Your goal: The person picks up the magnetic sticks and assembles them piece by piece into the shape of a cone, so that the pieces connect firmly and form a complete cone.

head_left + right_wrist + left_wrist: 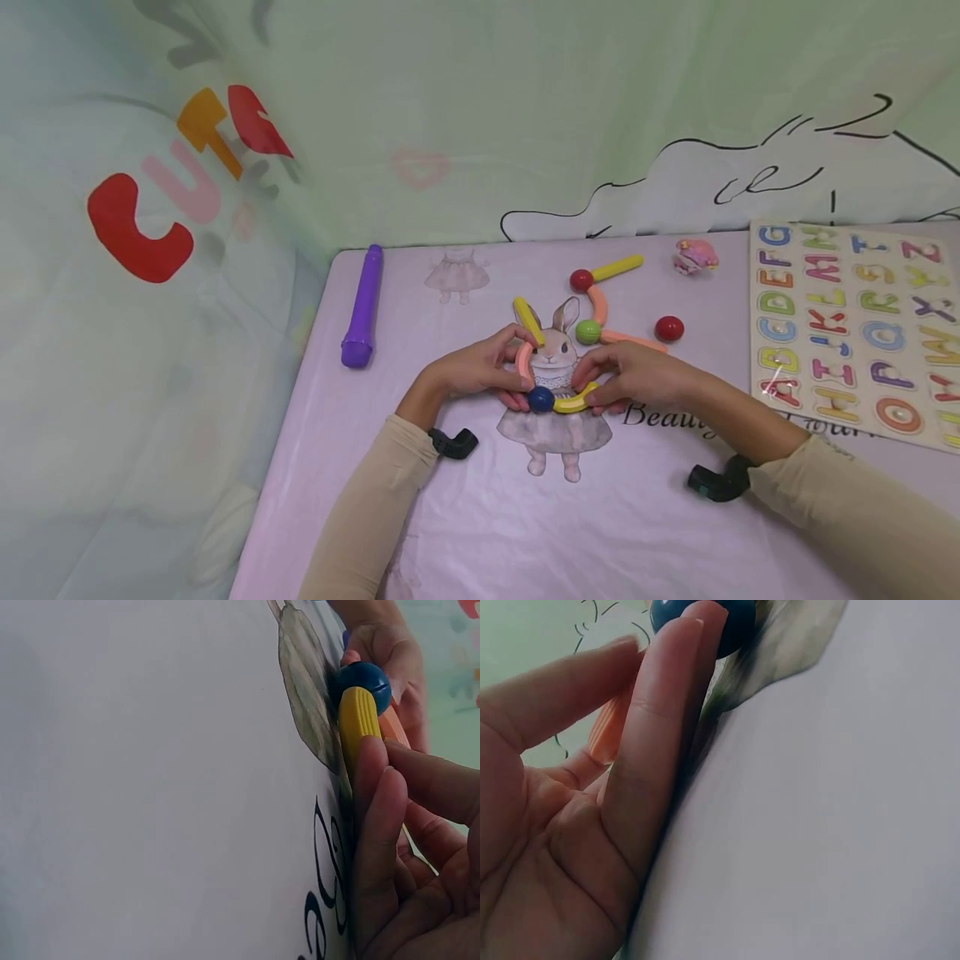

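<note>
A dark blue ball [541,399] joins a curved orange piece [523,364] and a curved yellow piece [572,403] on the table. The left hand [491,364] pinches the orange piece, with fingers beside the blue ball [739,626]. In the right hand [628,375], the far end of the yellow piece [358,716] is held between thumb and fingers. A straight yellow stick [528,322] lies at the orange piece's upper end, by the left fingertips; whether they are joined is unclear.
Beyond the hands lies a chain with a yellow stick [618,267], red ball [581,280], orange pieces and green ball [588,332]. A loose red ball [669,328], pink toy [695,257], letter board [855,333] and purple microphone-shaped toy [363,307] are around.
</note>
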The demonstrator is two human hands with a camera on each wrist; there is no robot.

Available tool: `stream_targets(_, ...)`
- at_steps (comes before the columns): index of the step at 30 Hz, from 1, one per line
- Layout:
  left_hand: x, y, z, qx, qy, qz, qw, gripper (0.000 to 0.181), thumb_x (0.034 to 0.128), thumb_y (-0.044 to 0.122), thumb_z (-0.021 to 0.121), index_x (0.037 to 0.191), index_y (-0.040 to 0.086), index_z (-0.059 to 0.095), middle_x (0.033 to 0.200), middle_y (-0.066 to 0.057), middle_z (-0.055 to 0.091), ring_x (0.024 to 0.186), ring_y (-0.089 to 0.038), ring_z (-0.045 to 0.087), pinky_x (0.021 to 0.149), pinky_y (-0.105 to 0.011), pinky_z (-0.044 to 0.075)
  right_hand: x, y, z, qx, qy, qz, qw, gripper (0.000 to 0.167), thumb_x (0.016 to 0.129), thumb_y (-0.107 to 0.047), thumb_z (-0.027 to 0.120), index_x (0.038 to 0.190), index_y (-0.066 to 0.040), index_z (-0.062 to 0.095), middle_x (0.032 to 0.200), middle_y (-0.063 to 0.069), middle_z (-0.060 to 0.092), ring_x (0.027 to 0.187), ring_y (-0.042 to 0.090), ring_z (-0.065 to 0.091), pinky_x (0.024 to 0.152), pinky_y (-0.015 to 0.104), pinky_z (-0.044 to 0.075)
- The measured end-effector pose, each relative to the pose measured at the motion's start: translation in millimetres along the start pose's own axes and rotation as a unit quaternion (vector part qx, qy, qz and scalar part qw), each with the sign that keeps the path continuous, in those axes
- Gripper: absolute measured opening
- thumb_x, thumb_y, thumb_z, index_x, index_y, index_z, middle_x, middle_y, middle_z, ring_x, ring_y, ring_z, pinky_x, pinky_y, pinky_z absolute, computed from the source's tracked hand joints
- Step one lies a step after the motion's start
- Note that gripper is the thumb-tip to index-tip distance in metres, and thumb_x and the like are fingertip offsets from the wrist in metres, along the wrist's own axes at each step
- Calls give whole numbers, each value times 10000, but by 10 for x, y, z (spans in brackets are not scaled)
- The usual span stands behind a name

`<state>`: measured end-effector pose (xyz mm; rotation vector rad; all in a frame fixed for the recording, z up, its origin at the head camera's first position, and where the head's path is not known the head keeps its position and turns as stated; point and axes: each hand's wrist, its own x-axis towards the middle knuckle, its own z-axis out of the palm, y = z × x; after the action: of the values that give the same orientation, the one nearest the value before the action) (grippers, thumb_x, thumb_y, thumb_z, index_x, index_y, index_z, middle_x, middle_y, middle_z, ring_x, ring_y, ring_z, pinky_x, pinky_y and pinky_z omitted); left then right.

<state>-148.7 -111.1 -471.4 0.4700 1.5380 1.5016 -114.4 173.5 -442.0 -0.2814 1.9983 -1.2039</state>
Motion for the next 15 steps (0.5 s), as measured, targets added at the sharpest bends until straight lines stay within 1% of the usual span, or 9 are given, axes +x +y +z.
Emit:
stream_targets(4, 5, -13, -8, -67, -15, -26, 10000, 462, 1035, 24, 554, 1416, 92, 301, 1060, -138, 626, 803, -279, 760, 748, -425, 633, -1, 11, -11, 73, -5, 3, 10000, 257, 906, -136, 767, 1144, -73, 692, 1157, 114, 675, 827, 213, 671, 692, 277, 584)
stream_targets(7, 3, -13, -17, -115, -5, -41, 9999, 413, 1058, 46, 517, 1410, 97, 309, 1090, -130, 634, 820, -276, 761, 760, -425, 632, -2, 0, -16, 106, -12, 28, 9999, 260, 909, -137, 764, 1147, -67, 690, 1169, 119, 671, 834, 215, 675, 702, 278, 587)
stream_targets(11, 2, -4, -20, -140, -19, -60, 9999, 370, 1074, 76, 492, 1395, 81, 308, 1132, -120, 648, 841, -258, 761, 781, -421, 630, -19, -16, -23, 127, 21, 62, 9999, 260, 912, -132, 758, 1153, -59, 691, 1186, 127, 677, 836, 220, 673, 708, 284, 590)
stream_targets(15, 4, 5, -14, -159, -40, -115, 9998, 362, 1079, 86, 481, 1392, 69, 300, 1159, -129, 655, 853, -243, 762, 796, -418, 629, -46, -20, -32, 143, 71, 77, 9998, 260, 923, -146, 750, 1159, -55, 691, 1167, 122, 688, 828, 217, 665, 704, 283, 588)
